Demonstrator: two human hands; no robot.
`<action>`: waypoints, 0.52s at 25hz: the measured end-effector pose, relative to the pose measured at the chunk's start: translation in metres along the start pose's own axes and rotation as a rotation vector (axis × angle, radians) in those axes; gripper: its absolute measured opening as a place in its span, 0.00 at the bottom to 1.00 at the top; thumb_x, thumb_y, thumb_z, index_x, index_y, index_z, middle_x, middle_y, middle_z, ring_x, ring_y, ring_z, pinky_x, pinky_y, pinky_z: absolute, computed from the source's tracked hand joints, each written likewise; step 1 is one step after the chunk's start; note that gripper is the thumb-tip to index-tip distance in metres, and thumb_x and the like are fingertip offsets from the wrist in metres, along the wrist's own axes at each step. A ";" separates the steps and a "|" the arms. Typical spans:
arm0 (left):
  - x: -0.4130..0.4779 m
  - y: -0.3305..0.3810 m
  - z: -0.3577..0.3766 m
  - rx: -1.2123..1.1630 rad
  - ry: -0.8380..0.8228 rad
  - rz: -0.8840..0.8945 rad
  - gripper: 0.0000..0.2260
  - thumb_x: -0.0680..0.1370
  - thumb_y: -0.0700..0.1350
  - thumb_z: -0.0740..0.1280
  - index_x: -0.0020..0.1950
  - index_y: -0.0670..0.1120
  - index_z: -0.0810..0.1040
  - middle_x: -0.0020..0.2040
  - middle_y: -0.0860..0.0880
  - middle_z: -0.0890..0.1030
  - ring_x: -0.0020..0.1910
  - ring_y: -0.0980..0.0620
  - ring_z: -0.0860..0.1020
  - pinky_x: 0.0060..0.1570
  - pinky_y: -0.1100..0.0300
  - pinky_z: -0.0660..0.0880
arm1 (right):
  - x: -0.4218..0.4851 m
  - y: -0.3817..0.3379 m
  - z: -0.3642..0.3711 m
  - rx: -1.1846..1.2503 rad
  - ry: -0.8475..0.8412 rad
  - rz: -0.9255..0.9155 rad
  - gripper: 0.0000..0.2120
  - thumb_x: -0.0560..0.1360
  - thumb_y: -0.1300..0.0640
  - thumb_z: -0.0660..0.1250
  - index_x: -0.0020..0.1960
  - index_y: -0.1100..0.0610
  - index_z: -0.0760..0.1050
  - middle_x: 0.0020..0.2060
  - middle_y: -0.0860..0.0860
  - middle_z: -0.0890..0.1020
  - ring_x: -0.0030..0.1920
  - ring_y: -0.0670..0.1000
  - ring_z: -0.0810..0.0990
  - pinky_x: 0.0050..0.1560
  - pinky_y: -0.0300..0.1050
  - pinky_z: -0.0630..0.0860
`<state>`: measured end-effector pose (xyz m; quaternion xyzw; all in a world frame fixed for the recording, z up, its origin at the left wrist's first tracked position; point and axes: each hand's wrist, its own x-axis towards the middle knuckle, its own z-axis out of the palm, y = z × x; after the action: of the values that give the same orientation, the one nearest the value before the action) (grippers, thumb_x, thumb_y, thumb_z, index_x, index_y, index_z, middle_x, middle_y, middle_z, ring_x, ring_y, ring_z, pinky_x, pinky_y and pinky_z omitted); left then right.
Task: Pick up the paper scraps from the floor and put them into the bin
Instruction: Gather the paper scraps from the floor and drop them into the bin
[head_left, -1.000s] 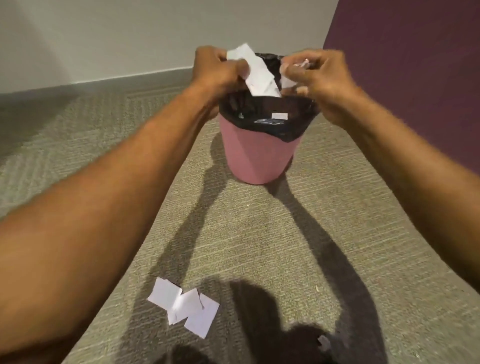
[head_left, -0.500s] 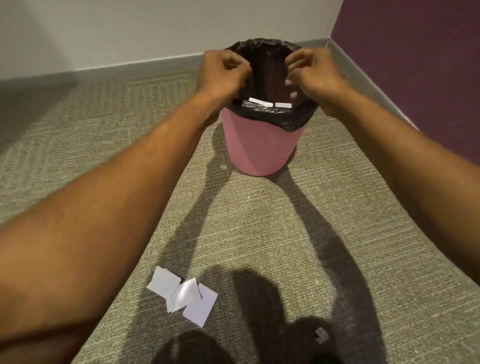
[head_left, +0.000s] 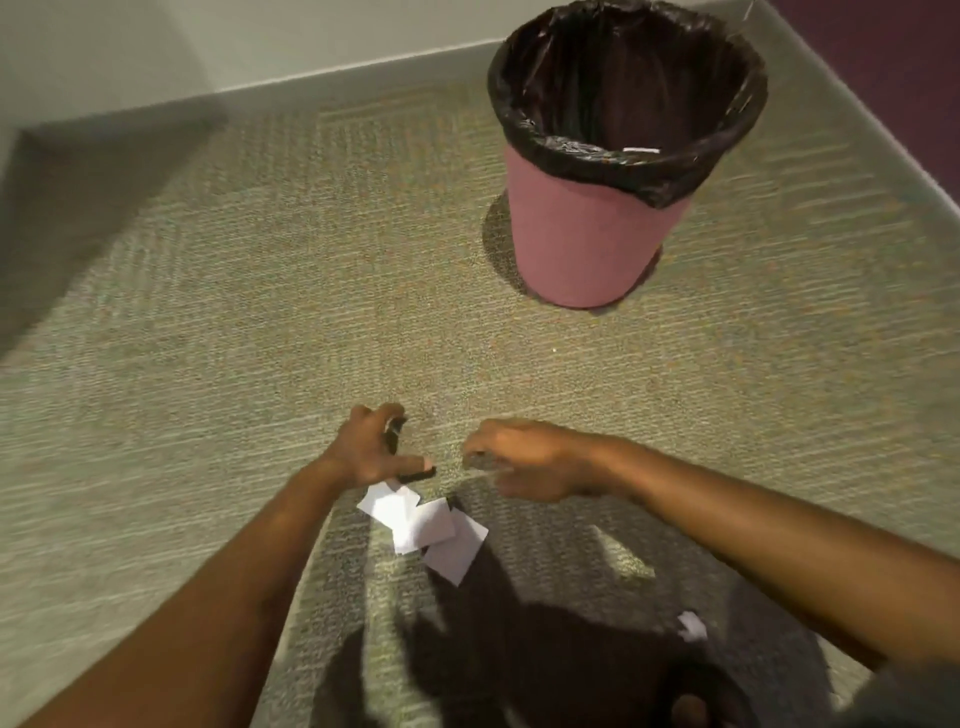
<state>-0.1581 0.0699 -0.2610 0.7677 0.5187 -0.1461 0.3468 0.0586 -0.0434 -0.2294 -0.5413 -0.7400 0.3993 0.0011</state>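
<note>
Both hands hover low over the carpet (head_left: 208, 364); my left hand (head_left: 374, 452) is spread loose, gripping nothing, at the far edge of the paper scraps (head_left: 426, 527); my right hand (head_left: 524, 462), blurred, looks relaxed and empty; a small scrap (head_left: 692, 625) lies near right; the pink bin (head_left: 587, 234) stands far right.

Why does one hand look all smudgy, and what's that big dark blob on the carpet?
Head view: the right hand is motion-blurred; the left hand is sharper; the dark blob is shadow falling partly over the paper scraps and carpet.
</note>
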 end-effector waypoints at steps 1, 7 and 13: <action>-0.005 -0.004 0.006 0.154 -0.013 0.019 0.47 0.64 0.62 0.77 0.76 0.49 0.60 0.69 0.39 0.63 0.67 0.38 0.67 0.62 0.45 0.71 | 0.006 0.000 0.019 -0.073 -0.032 -0.019 0.21 0.75 0.62 0.65 0.67 0.57 0.70 0.61 0.56 0.75 0.58 0.57 0.76 0.55 0.54 0.76; -0.042 -0.015 0.058 0.416 -0.112 -0.078 0.55 0.63 0.65 0.75 0.77 0.58 0.42 0.78 0.41 0.40 0.76 0.37 0.48 0.65 0.31 0.61 | 0.029 -0.001 0.092 -0.439 -0.003 -0.100 0.25 0.71 0.52 0.72 0.64 0.58 0.69 0.66 0.58 0.70 0.65 0.61 0.69 0.63 0.60 0.71; -0.051 -0.021 0.092 0.371 0.042 0.000 0.44 0.70 0.56 0.75 0.76 0.52 0.51 0.76 0.36 0.51 0.73 0.34 0.56 0.62 0.40 0.72 | 0.021 -0.012 0.122 -0.428 0.151 -0.203 0.27 0.73 0.63 0.69 0.70 0.59 0.65 0.73 0.63 0.65 0.73 0.65 0.61 0.72 0.62 0.62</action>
<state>-0.1859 -0.0239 -0.3055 0.8214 0.4899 -0.2232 0.1885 -0.0130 -0.0995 -0.3147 -0.4801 -0.8562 0.1898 -0.0184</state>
